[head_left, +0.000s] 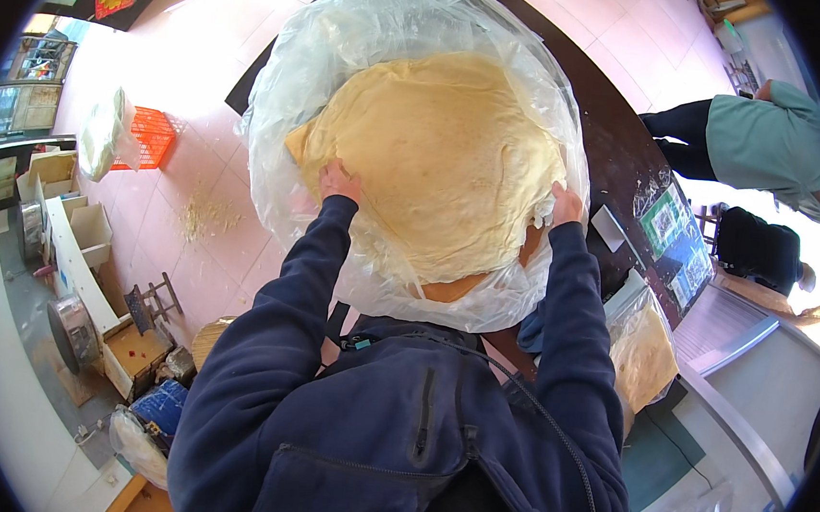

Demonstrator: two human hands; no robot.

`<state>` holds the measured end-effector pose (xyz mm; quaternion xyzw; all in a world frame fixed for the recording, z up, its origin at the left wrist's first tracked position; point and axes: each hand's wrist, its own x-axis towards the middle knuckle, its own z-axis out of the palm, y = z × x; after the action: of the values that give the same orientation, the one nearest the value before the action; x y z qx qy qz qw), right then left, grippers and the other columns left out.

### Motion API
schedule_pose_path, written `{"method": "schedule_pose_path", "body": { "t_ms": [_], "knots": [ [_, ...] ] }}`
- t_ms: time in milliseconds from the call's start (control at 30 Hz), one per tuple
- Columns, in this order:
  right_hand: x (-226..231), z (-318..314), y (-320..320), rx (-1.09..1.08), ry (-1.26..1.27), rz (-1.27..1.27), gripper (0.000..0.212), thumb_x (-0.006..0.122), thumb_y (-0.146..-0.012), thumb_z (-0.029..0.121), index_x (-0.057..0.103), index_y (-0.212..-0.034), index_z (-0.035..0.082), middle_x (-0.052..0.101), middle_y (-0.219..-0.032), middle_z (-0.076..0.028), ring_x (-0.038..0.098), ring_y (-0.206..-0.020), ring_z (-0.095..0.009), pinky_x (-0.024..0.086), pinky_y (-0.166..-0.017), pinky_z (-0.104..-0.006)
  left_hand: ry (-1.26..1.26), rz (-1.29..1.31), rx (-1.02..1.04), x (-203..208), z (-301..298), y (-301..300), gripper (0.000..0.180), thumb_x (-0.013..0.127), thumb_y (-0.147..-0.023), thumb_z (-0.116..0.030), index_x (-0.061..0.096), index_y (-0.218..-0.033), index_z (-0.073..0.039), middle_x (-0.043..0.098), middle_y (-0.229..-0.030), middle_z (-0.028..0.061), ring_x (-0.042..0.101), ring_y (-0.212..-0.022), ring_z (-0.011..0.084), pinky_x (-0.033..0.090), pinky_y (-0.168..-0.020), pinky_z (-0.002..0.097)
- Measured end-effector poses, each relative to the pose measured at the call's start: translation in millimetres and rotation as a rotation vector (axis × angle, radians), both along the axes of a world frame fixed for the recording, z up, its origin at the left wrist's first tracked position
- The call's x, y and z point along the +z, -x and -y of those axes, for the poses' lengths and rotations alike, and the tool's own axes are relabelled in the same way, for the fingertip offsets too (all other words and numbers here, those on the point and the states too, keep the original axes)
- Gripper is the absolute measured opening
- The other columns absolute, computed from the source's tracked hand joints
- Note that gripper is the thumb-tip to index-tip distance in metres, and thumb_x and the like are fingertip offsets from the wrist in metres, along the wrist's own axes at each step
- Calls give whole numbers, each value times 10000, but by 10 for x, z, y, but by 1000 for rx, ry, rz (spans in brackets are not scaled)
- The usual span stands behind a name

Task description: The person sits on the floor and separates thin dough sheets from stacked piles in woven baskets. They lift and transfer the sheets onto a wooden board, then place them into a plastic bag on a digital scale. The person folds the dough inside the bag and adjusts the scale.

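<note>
A wide, roughly round, pale yellow sheet, thin and wrinkled like bean-curd skin, lies spread in front of me. Beneath and around it is clear plastic film, bunched up into a round rim. My left hand is closed at the sheet's left edge, its fingers curled onto the surface. On the opposite side, my right hand pinches the right edge, where the material is crumpled and whitish. Near my body, an orange-brown patch shows below the sheet's edge. Both thumbs are partly hidden.
A dark table extends beyond the plastic. To the right are a plastic-covered box and a person in a pale green top. An orange crate stands on the left floor near scattered crumbs; wooden boxes are lower left.
</note>
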<state>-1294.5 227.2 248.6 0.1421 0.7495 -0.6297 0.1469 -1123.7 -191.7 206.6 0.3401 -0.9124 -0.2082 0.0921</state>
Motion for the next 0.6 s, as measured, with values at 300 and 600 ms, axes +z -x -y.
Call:
{"method": "schedule_pose_path", "body": {
  "t_ms": [300,600],
  "knots": [
    [555,284,-510,23,-636,-205,385,654,-757,232,596,-1020,-42,619,-977,-167,584,-945,-316,443,-835,-376,-371,56,191,440,136,225,293,720,-713,-210,541,-860,-29,596,-784,149,595,-774,304,465,-698,389],
    [786,1705,-1009,315,-23,-77,604,716,-761,307,487,-1191,-50,592,-1097,-208,588,-1012,-264,488,-819,-345,-339,-228,-394,691,-437,185,150,625,-795,-140,499,-832,-66,581,-803,153,568,-752,367,452,-627,436]
  ]
}}
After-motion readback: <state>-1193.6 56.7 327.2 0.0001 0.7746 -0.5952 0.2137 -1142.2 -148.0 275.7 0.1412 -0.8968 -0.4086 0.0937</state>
